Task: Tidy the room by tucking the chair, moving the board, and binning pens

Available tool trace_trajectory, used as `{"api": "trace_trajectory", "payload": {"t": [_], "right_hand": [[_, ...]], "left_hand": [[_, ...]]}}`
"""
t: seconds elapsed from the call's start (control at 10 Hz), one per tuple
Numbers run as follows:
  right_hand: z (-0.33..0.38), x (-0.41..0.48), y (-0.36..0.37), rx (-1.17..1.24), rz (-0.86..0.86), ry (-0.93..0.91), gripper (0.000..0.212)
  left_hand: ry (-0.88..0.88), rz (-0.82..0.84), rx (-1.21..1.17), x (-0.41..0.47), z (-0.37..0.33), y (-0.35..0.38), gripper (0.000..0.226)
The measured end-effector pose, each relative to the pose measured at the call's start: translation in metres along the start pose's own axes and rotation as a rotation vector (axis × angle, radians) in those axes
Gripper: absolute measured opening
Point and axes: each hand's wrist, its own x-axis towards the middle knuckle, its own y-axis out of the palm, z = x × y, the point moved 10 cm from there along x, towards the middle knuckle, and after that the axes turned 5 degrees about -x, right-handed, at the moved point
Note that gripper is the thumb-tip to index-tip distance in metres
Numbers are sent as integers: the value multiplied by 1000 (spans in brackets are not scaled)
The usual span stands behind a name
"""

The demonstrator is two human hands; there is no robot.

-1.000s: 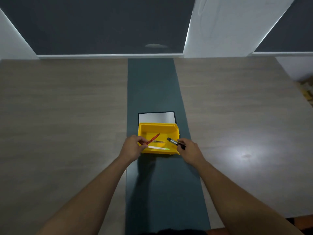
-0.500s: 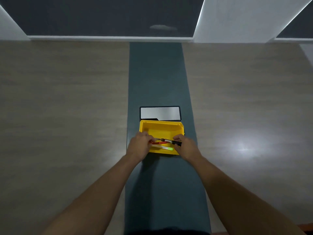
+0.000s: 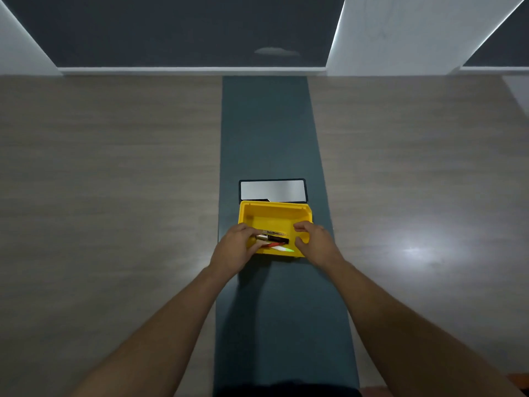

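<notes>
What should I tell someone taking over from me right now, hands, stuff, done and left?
Left hand: fingers in the yellow bin, touching the black marker; grip unclear.
Right hand: open, empty, at the bin's right side.
Red pen and green pen lie in the bin; the board lies flat just behind it.
Pens look binned. No chair in view, so check it.

Office or meeting room, by the look of it.
Long wood-grain table [image 3: 114, 196] with dark teal centre strip [image 3: 269, 133]; small whiteboard [image 3: 272, 189] lying flat on the strip; yellow plastic bin [image 3: 274, 216] with pens [image 3: 273, 239] inside; dark wall panels [image 3: 186, 27] between white columns [image 3: 400, 32] behind. Glare of ceiling light on tabletop.
</notes>
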Motion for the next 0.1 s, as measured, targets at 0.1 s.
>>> {"api": "trace_trajectory", "payload": {"t": [0.1], "right_hand": [[-1, -12, -3, -2, -28, 0, 40]], "left_hand": [[-12, -21, 14, -11, 2, -2, 37]]}}
